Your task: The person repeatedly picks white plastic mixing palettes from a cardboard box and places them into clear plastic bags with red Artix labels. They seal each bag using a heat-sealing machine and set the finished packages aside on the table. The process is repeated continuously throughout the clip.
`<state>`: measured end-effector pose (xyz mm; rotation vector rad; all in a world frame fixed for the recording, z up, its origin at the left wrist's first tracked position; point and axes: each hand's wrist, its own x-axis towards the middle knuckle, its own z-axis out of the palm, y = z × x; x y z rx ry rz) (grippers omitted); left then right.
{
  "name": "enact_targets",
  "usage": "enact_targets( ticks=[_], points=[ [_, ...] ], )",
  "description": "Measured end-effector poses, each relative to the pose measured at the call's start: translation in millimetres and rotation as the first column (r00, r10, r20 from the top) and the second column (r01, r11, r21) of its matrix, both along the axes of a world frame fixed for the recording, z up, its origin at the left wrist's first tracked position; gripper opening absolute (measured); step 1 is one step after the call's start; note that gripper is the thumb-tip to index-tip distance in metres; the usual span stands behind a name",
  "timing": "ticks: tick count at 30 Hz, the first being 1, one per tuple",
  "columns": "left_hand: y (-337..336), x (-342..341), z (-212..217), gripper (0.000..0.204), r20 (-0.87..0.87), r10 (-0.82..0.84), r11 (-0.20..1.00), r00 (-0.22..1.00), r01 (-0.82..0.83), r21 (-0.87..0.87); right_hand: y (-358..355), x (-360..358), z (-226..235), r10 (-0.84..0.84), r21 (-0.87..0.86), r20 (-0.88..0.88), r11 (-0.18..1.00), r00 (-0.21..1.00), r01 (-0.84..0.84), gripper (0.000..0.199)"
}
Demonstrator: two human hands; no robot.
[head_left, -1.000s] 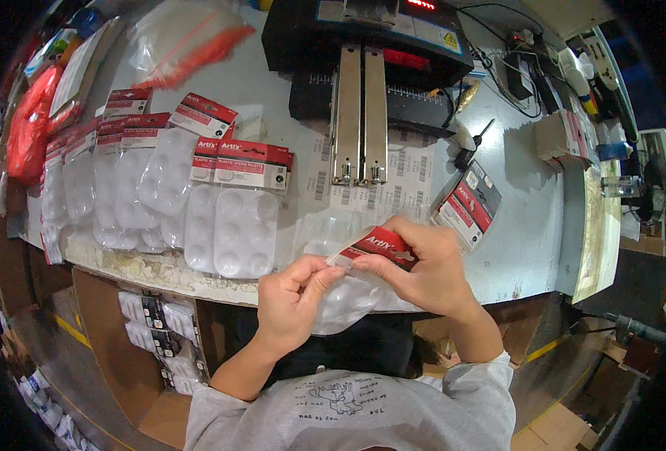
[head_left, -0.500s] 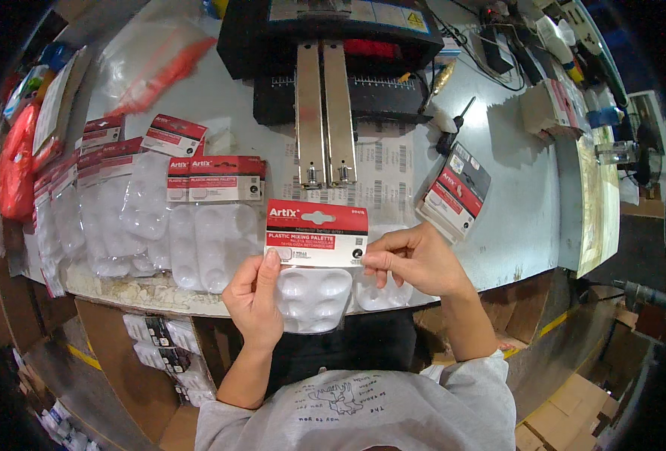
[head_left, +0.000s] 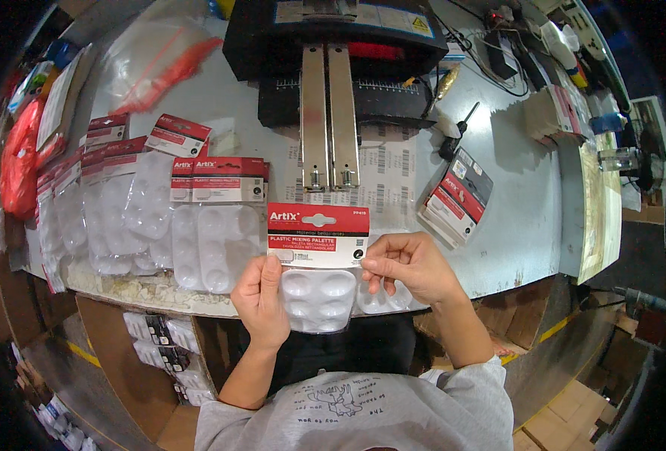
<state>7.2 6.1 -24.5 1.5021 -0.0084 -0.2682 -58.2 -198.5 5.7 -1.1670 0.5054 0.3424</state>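
The left hand (head_left: 264, 304) is pinching the lower left corner of a red and white card (head_left: 318, 237), its thumb lying on the front and its other fingers folding in; how far they are reaching behind is hidden. The right hand (head_left: 417, 269) is pinching the lower right edge between thumb and forefinger, its remaining fingers bending loosely. Gripping both sides is probably keeping the card flat, and the thumbs are leaving most of its face uncovered. Below it, a white palette (head_left: 318, 302) is showing between the hands, over the near edge of the table (head_left: 517, 218). Another palette is lying partly under the right hand. To the left, packed palettes (head_left: 226, 237) are overlapping with their cards pointing away, perhaps to save room. To the right, a pile of cards (head_left: 457, 197) is lying slanted, seemingly for easy reach. Straight ahead, a black machine (head_left: 348, 69) is pointing two metal bars (head_left: 315, 120) toward the person, above label sheets (head_left: 395, 177). Farther out, a red bag (head_left: 21, 165) is sitting at the far left, and more packs (head_left: 161, 340) are filling a carton (head_left: 111, 342) below.
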Motion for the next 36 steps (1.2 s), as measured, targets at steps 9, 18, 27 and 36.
enact_targets(
  ticks=[9,18,27,36],
  points=[
    [0.2,2.0,-2.9,0.026,-0.014,-0.03,0.999,0.999,0.03,-0.037,2.3,-1.5,-3.7,-0.011,-0.009,0.004,1.0,1.0,0.011,0.017],
    [-10.9,18.6,-1.8,0.029,-0.003,-0.173,0.94,0.985,0.166,0.298,9.9,10.6,-15.6,-0.2,-0.111,0.002,0.974,0.98,0.199,0.014],
    [-38.9,55.3,-27.2,0.03,0.15,-0.173,0.915,0.973,0.102,0.389,8.8,48.6,-32.9,-0.43,-0.16,0.013,0.89,0.903,0.427,0.014],
    [8.9,86.6,19.9,0.024,-0.266,0.076,0.776,0.961,0.111,0.621,-59.4,8.6,-15.9,-0.242,-0.771,0.418,0.415,0.876,0.483,0.026]
  ],
)
